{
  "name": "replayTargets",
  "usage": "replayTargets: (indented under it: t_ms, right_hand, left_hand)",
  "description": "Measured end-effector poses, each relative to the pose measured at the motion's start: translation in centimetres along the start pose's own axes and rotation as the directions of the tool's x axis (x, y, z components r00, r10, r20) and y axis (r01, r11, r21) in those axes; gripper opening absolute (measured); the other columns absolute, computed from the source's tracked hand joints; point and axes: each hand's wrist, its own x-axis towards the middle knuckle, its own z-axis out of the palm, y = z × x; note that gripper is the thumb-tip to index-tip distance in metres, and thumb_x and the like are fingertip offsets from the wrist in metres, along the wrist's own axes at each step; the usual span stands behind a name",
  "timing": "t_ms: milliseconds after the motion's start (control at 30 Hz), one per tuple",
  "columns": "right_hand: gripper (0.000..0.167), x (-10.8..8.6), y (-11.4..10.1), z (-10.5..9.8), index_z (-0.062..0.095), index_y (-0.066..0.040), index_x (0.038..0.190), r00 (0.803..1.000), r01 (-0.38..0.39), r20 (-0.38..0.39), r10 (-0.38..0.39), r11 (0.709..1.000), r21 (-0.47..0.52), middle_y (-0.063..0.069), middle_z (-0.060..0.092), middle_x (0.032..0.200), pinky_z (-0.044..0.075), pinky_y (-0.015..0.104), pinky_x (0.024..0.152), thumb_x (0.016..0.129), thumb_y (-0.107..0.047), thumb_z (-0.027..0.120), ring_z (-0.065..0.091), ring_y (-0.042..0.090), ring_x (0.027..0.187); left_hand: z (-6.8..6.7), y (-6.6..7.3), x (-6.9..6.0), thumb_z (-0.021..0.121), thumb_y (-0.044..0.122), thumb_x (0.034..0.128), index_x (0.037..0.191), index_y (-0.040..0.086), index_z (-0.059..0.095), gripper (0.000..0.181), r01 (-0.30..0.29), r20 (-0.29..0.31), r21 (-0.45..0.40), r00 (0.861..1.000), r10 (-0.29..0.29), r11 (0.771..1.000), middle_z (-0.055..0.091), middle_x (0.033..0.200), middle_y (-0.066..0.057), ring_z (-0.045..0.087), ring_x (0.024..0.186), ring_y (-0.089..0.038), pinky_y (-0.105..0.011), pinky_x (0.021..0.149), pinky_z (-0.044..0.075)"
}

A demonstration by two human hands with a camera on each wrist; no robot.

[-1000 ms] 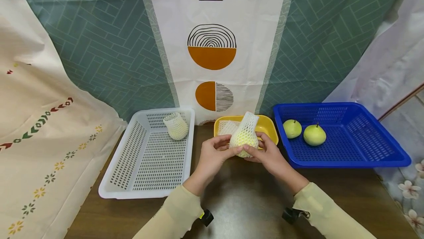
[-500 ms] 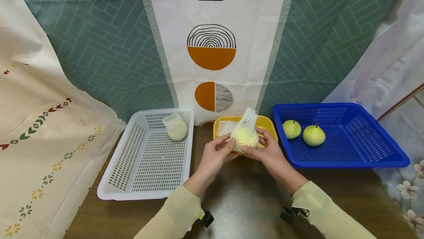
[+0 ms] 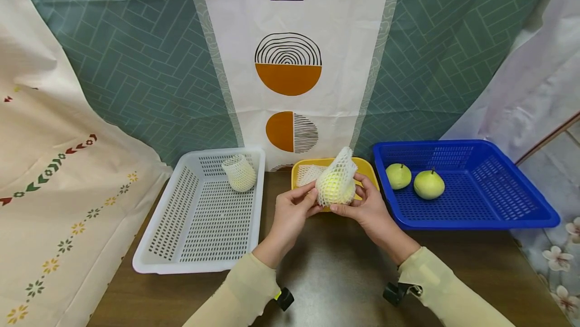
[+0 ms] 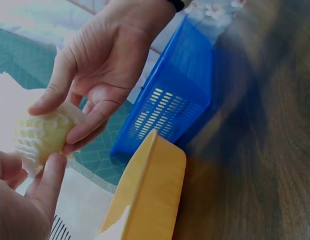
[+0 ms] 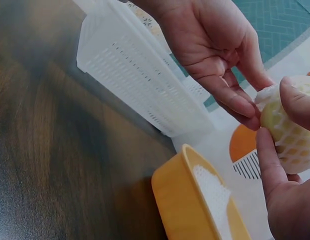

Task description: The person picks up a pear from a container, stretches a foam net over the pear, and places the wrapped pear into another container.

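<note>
A pale yellow-green pear [image 3: 335,186] is wrapped in a white foam net [image 3: 343,159], whose loose end rises above the fruit. Both hands grip it in the air, over the front of the yellow basin [image 3: 369,170]. My left hand [image 3: 292,209] holds its left side between thumb and fingers. From the right, my right hand [image 3: 367,211] grips the lower part, thumb in front. In the left wrist view some bare skin of the pear [image 4: 54,134] shows near the fingertips. Another foam net [image 3: 308,173] lies in the yellow basin.
To the left stands a white basket [image 3: 208,226] with a net-wrapped pear [image 3: 241,176] at its back right. A blue basket [image 3: 480,211] on the right holds two bare pears, one [image 3: 429,185] nearer the front. All stand on a dark wooden table [image 3: 335,276].
The wrapped pear has risen slightly, and its net end now leans more to the right. The left thumb has shifted from the front of the net up to its left side.
</note>
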Motion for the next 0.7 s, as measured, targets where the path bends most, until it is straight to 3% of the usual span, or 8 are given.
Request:
replayTargets:
  t_ms: [267, 700]
  right_hand:
    - [0.087, 0.05, -0.14, 0.03, 0.029, -0.02, 0.14, 1.0, 0.019, 0.014, -0.02, 1.0, 0.011, 0.008, 0.046, 0.133, 0.055, 0.03, 0.08, 0.07, -0.006, 0.08, 0.064, 0.023, 0.099]
    - [0.09, 0.04, -0.21, 0.14, 0.03, -0.017, 0.142, 1.0, 0.021, 0.003, -0.021, 0.999, 0.025, 0.007, 0.043, 0.135, 0.054, 0.028, 0.082, 0.069, -0.004, 0.081, 0.058, 0.021, 0.107]
  left_hand:
    - [0.24, -0.09, 0.12, 0.069, 0.012, 0.0834, 0.11, 0.003, 0.068, 0.028, -0.02, -0.067, -0.014, 0.998, 0.019, 1.0, 0.064, 0.105, -0.016, 0.067, 0.082, -0.017, -0.033, 0.076, 0.056]
    - [0.21, -0.31, 0.22, 0.071, 0.011, 0.0821, 0.107, 0.001, 0.068, 0.027, 0.014, -0.083, -0.048, 0.996, -0.017, 0.999, 0.065, 0.104, -0.013, 0.067, 0.08, -0.017, -0.032, 0.075, 0.056]
